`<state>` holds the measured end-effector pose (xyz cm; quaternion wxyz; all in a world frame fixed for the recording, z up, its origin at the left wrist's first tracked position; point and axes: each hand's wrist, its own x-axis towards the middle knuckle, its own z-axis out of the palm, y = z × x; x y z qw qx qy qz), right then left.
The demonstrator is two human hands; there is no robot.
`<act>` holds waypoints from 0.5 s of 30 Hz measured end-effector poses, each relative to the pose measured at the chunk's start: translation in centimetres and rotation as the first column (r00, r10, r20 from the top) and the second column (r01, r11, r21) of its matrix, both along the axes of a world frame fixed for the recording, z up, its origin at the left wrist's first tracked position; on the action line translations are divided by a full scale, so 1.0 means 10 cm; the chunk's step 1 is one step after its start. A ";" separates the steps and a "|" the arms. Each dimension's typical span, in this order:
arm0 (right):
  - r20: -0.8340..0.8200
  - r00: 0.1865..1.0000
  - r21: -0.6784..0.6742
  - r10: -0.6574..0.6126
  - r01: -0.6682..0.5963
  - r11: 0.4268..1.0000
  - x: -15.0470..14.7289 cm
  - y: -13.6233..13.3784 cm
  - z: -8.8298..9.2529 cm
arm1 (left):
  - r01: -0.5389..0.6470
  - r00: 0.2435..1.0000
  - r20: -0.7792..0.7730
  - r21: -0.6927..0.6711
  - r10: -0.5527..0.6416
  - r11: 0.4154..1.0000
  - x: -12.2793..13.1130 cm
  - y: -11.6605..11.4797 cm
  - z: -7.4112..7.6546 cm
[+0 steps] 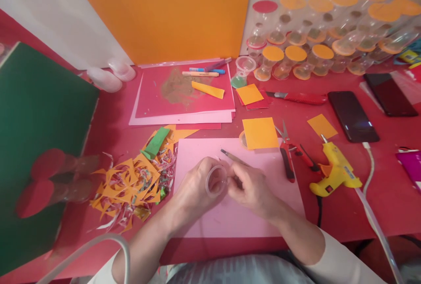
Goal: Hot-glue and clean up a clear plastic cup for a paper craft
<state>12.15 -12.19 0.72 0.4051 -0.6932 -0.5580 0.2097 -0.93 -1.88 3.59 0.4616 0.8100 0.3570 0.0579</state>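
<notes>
A small clear plastic cup is in my left hand, its round rim tilted up toward the camera. Close against the cup's right side is my right hand, its fingers pinched together; what they hold, if anything, is too small to make out. Both hands are above a pink sheet. A grey pen-like tool lies just beyond my right hand. Behind it, an orange square partly covers a round piece at the sheet's back edge.
Orange paper scraps are heaped at left, near a green board. On the right lie red-handled cutters, a yellow glue gun with its cord, and a phone. Clear cup shapes with orange discs line the back right.
</notes>
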 end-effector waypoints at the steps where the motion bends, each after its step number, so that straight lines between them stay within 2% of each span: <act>1: -0.043 0.999 -0.018 0.005 -0.006 1.000 0.01 0.00 0.02 | -0.011 1.000 0.006 -0.005 0.011 1.000 0.00 0.00 0.00; 5: -0.244 0.968 -0.094 0.062 -0.087 0.992 0.04 -0.01 0.07 | -0.081 0.996 0.030 -0.002 0.081 0.997 -0.01 0.01 -0.01; 7: -0.269 0.961 -0.091 0.069 -0.096 0.991 0.06 -0.01 0.06 | -0.108 0.994 0.021 0.007 0.108 0.994 -0.01 0.00 -0.02; 15: 0.039 0.999 -0.019 0.023 -0.022 1.000 0.03 -0.01 -0.01 | -0.065 0.998 -0.001 -0.022 0.065 0.998 0.02 -0.04 0.01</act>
